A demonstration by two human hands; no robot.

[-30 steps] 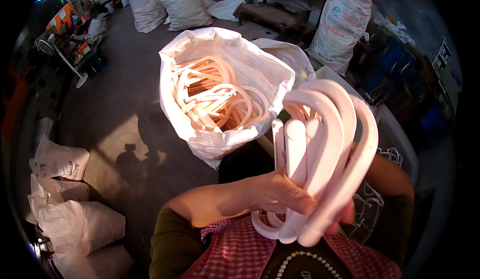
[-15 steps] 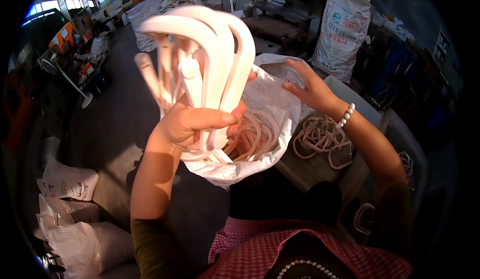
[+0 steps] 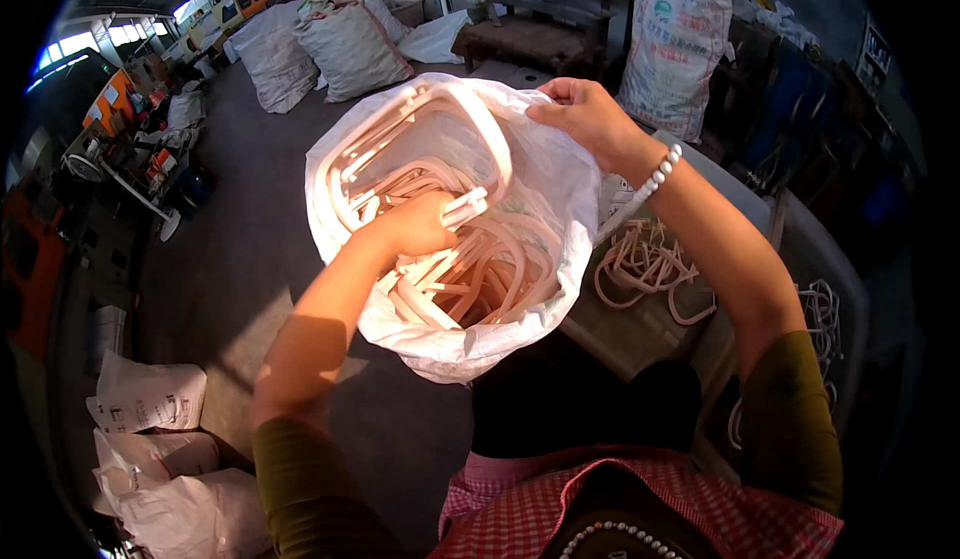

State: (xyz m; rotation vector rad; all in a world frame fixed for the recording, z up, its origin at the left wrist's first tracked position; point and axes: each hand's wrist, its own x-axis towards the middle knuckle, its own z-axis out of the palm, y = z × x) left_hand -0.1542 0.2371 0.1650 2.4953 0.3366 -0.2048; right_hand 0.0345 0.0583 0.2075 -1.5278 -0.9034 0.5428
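A white woven sack (image 3: 450,354) stands in front of me with its mouth wide. Inside lies a heap of pale pink, bent plastic strips (image 3: 500,269). My left hand (image 3: 415,229) reaches into the mouth, closed round a bundle of curved plastic strips (image 3: 492,144) whose looped ends lean toward the far wall of the sack. Their short ends poke out beside my fingers, which are partly hidden. At the far right of the rim, my right hand (image 3: 592,124) pinches the sack's edge and holds it up. A bead bracelet (image 3: 658,174) circles that wrist.
Right of the sack is a grey bin holding more bent strips (image 3: 645,259), with further white strips (image 3: 820,319) beyond. A tall printed sack (image 3: 675,49) stands behind. Full sacks (image 3: 355,49) sit far left, and white bags (image 3: 150,399) lie at lower left.
My left hand has lowered the bundle from above the sack into its mouth. The right hand, open and apart before, has closed on the sack's rim. The far rim is spread wider.
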